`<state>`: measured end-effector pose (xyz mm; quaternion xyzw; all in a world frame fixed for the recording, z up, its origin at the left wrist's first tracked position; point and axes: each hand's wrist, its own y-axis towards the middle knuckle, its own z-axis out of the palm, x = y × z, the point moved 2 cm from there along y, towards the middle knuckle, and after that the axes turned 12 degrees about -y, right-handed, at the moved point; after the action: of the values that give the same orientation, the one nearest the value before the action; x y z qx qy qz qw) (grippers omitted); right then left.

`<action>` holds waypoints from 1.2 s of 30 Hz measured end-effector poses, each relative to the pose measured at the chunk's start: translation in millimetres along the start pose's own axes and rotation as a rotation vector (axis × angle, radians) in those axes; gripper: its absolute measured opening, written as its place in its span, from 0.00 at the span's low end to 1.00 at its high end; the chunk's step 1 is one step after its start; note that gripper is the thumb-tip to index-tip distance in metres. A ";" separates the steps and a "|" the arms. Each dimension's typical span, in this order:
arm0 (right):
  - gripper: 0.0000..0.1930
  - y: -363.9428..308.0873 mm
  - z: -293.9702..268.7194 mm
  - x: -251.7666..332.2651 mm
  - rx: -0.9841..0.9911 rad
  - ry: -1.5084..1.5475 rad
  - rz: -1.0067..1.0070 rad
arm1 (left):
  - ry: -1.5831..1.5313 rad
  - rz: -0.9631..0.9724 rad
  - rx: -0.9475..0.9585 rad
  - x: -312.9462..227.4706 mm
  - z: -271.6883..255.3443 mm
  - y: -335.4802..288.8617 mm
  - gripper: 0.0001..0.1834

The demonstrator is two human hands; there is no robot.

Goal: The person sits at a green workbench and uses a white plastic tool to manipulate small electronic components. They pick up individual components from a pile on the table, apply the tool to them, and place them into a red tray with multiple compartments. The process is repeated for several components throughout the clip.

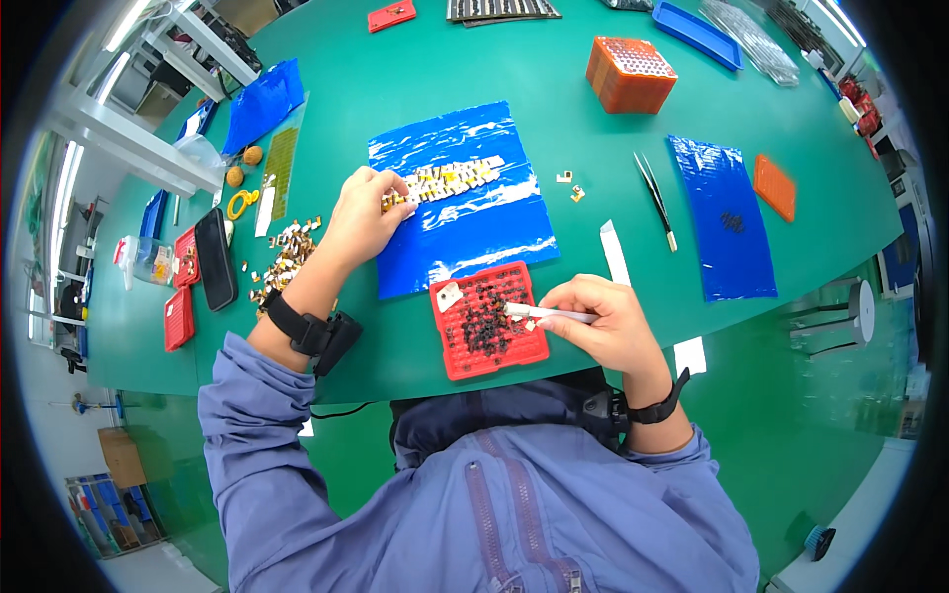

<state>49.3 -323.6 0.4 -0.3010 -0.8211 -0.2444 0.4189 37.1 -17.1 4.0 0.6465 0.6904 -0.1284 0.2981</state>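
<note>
My left hand (368,219) is at the left end of rows of small gold-and-white parts (455,180) on a blue plastic sheet (465,237). Its thumb and forefinger curl close together there; what they pinch, if anything, is too small to make out. In my right hand (605,321) is a slim white pen-like tool (554,313). The tool's tip hovers over or touches the right part of a red studded tray (452,368), too close to tell which. Many tiny black pieces (486,321) lie in that tray, with a small pale piece (449,296) in its upper left corner.
Loose gold-and-white parts (287,259) are heaped left of my forearm, near a black phone (214,259) and yellow-handled scissors (238,204). Rightward lie tweezers (653,198), a white strip (614,252) and another blue sheet (727,257). An orange block stack (631,77) stands farther back.
</note>
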 end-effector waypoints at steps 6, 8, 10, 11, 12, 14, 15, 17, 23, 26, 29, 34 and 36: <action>0.06 -1.8 2.1 -3.9 -0.022 0.024 -0.001 | -0.103 0.142 -0.031 -31.4 -20.9 -13.0 0.06; 0.07 -1.1 4.3 -3.8 -0.026 0.021 -0.007 | -0.140 0.158 0.010 -46.5 -23.1 -26.4 0.06; 0.07 -1.5 3.8 -0.2 -0.035 -0.069 -0.022 | -0.083 0.171 0.057 -58.2 -23.4 -42.1 0.05; 0.07 -0.4 3.9 2.6 -0.033 -0.105 -0.044 | -0.055 0.249 0.111 -59.6 -22.7 -48.9 0.05; 0.07 0.1 4.7 3.0 -0.019 -0.097 -0.035 | -0.102 0.345 0.083 -56.6 -17.0 -56.4 0.05; 0.06 -2.3 7.5 0.4 -0.062 -0.075 -0.054 | -0.141 0.292 0.135 -60.9 -14.0 -68.4 0.06; 0.06 -3.2 8.2 -1.2 -0.085 -0.054 -0.062 | -0.155 0.258 0.172 -62.5 -18.3 -72.7 0.06; 0.06 -6.1 8.4 -3.4 -0.091 -0.042 -0.008 | -0.168 0.223 0.092 -49.1 -32.8 -79.4 0.06; 0.06 -5.0 9.7 -3.1 -0.081 -0.049 -0.004 | 0.194 -0.032 -0.293 65.2 -132.6 -87.7 0.21; 0.06 -1.9 12.8 -3.0 -0.075 -0.058 -0.016 | 0.422 -0.442 -0.403 134.1 -174.4 -110.0 0.35; 0.06 -1.9 12.3 -3.0 -0.089 -0.049 -0.026 | 0.449 -0.653 -0.398 194.2 -183.0 -118.5 0.44; 0.06 -3.7 11.6 -2.6 -0.102 -0.032 0.001 | 0.406 -0.785 -0.403 202.1 -175.7 -105.7 0.48; 0.06 -3.7 10.9 -2.5 -0.101 -0.041 0.004 | 0.375 -0.819 -0.408 201.8 -177.1 -104.7 0.49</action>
<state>42.0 -319.8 -8.0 -0.3285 -0.8154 -0.2784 0.3869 -105.1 233.6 5.5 0.2625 0.9405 0.0214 0.2145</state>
